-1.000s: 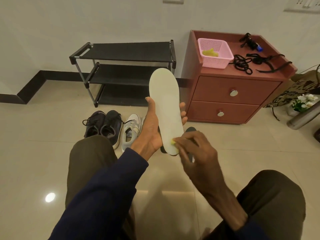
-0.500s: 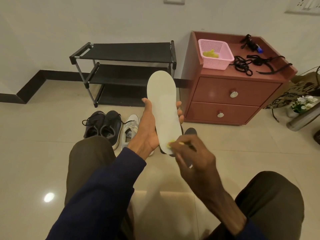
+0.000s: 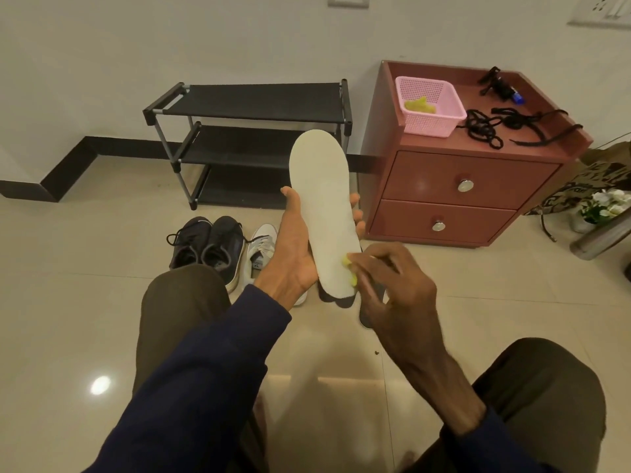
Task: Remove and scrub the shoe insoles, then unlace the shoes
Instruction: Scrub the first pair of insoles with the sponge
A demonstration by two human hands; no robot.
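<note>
A seated person's left hand (image 3: 293, 254) cradles a pale cream foam insole (image 3: 322, 206) from behind, thumb on one edge and fingertips curled over the other, toe end pointing up above the tiled floor (image 3: 102, 285). The right hand (image 3: 392, 288) pinches a small yellow scrubbing pad (image 3: 349, 266) against the insole's heel end. Dark insoles (image 3: 336, 300) lie on the floor just below, near a pair of black lace-up sneakers (image 3: 208, 244) and a white sneaker (image 3: 261, 250). The likely hazard is the grip: it sits at mid-length while pressure lands at the unsupported heel, so a hard stroke could fold the thin foam or lever it loose, and the little pad could slip from the fingertips too.
</note>
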